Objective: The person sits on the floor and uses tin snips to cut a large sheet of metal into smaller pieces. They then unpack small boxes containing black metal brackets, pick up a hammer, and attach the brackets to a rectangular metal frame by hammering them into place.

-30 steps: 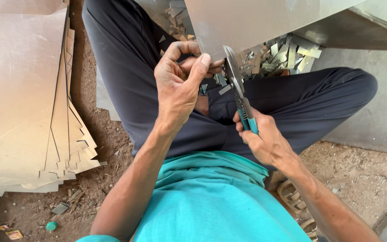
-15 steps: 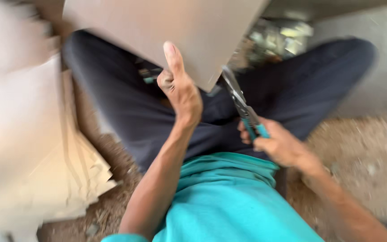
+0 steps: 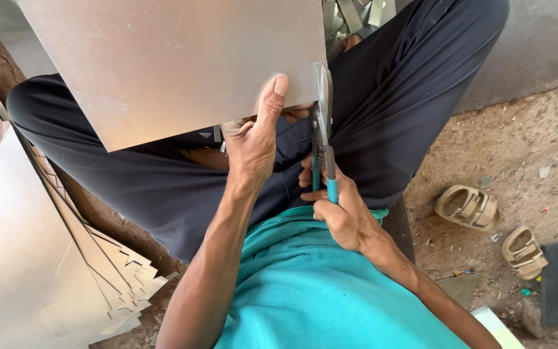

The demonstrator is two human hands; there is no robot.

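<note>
Left hand pinches 1 metal sheet; right hand grips 1 teal-handled snips; 2 sandals nearby.

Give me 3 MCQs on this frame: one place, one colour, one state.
1. Where does the metal sheet lie?
A. Over the lap
B. Flat on the ground
C. Against the wall

2. What colour are the snips' handles?
A. Red
B. Teal
C. Yellow

3. How does the left hand hold the sheet?
A. Apart from it
B. Thumb pressed on top
C. Palm flat on top

Answers: 1 A, it covers the dark trousers. 2 B, teal shows above the right hand. 3 B, the thumb lies on the sheet's near edge.
</note>
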